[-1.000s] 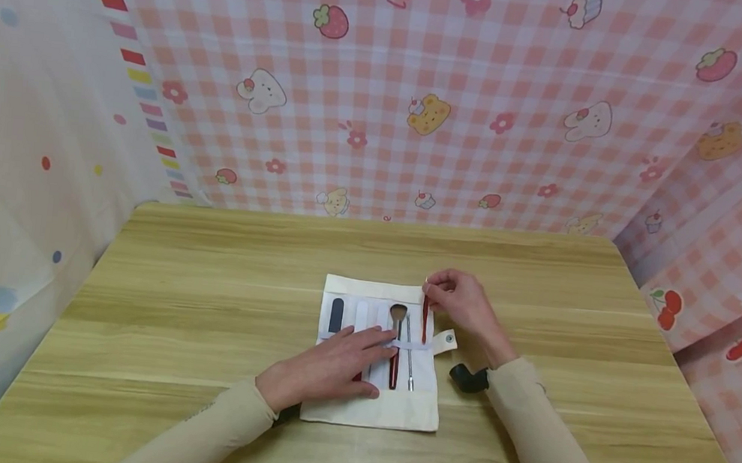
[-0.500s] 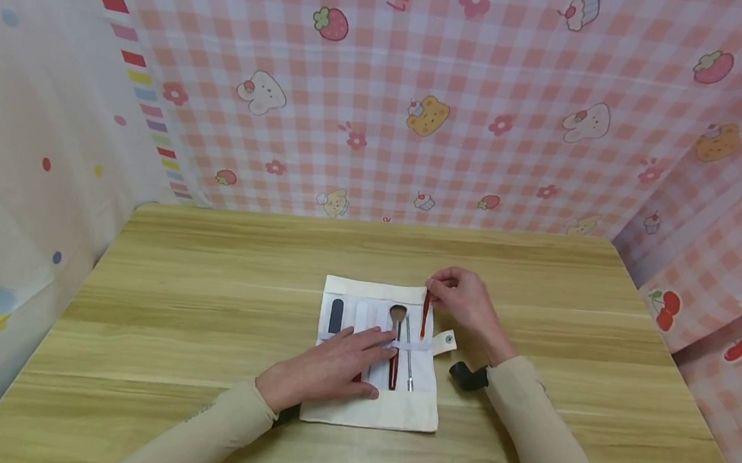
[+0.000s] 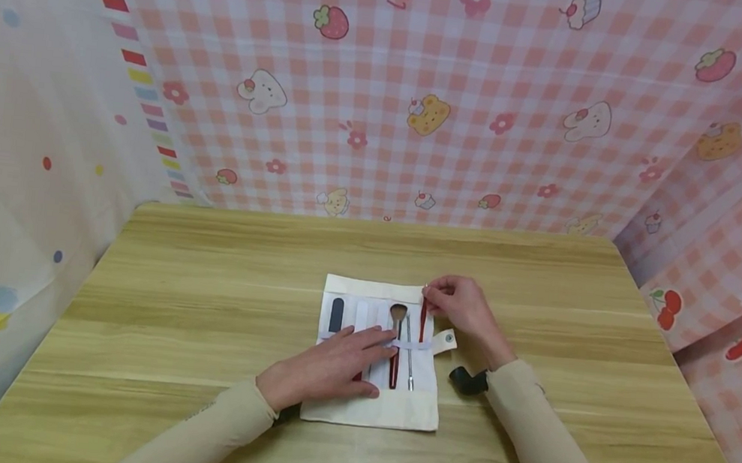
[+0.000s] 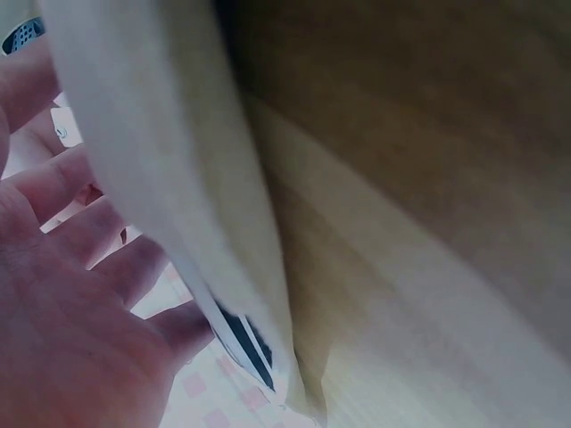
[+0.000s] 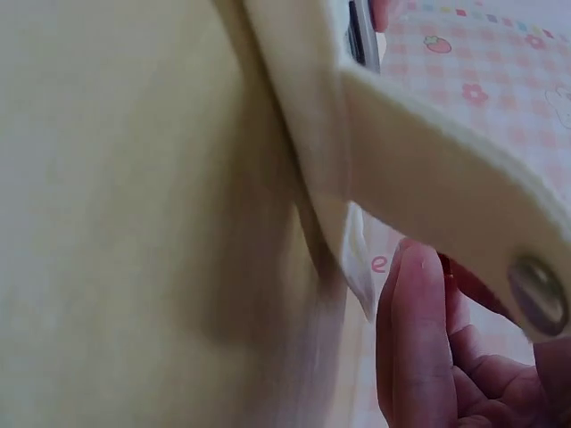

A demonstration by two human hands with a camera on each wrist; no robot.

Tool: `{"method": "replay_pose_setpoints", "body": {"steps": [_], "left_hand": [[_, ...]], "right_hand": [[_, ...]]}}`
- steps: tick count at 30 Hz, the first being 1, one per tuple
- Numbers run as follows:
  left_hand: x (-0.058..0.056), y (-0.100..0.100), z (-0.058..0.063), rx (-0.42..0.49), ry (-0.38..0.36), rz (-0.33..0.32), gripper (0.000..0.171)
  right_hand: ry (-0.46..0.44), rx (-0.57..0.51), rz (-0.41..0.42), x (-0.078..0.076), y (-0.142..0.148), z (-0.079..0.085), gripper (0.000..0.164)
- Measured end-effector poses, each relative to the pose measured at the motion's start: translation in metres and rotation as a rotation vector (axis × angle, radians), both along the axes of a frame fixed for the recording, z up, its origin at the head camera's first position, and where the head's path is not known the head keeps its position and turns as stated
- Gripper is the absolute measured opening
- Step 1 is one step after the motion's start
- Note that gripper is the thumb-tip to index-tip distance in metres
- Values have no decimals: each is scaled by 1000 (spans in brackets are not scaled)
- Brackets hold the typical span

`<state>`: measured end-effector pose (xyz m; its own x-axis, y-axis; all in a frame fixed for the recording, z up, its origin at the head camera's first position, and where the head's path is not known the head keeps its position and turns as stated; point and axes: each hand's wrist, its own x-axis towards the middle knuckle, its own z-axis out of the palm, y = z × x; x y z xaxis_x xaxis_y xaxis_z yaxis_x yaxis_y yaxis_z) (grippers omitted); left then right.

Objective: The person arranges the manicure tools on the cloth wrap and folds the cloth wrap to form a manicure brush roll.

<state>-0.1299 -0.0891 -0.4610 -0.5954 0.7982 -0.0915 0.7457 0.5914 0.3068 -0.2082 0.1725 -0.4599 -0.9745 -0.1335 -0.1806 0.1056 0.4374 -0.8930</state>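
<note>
A cream fabric tool roll (image 3: 365, 412) lies unrolled on the table. My left hand (image 3: 337, 364) rests across its left half with fingers spread, covering parts of the tools there. With thumb and fingertips, my right hand (image 3: 465, 305) pinches the upper end of a slim dark-red tool (image 3: 423, 324) at the roll's upper right. This tool points down, its lower tip right at the white elastic band (image 3: 423, 346). Held in the band are a soft makeup brush (image 3: 399, 312), a thin metal rod (image 3: 409, 367) and a dark rounded strip (image 3: 336, 315). A pale strip (image 3: 362, 312) sits beside them.
A strap with a metal snap (image 3: 446, 340) sticks out from the roll's right edge and stands large in the right wrist view. At the right cuff is a black device (image 3: 467, 380). Patterned curtains (image 3: 381, 134) rise behind and beside the wooden table (image 3: 205, 259).
The slim red tool rose slightly half a second ago; now its lower tip is back down at the band. My right hand has lowered a little with it. The left hand stays put.
</note>
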Motion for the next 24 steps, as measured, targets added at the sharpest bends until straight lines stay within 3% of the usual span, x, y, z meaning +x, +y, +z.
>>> {"method": "replay_pose_setpoints", "body": {"steps": [17,24], "left_hand": [[1,0,1,9,13,-4,67],[1,0,0,17,10,-7,68]], "right_hand": [[-70,-50,30,7,3,-3,26],[-59,-42,72,8,6,-7,25]]}}
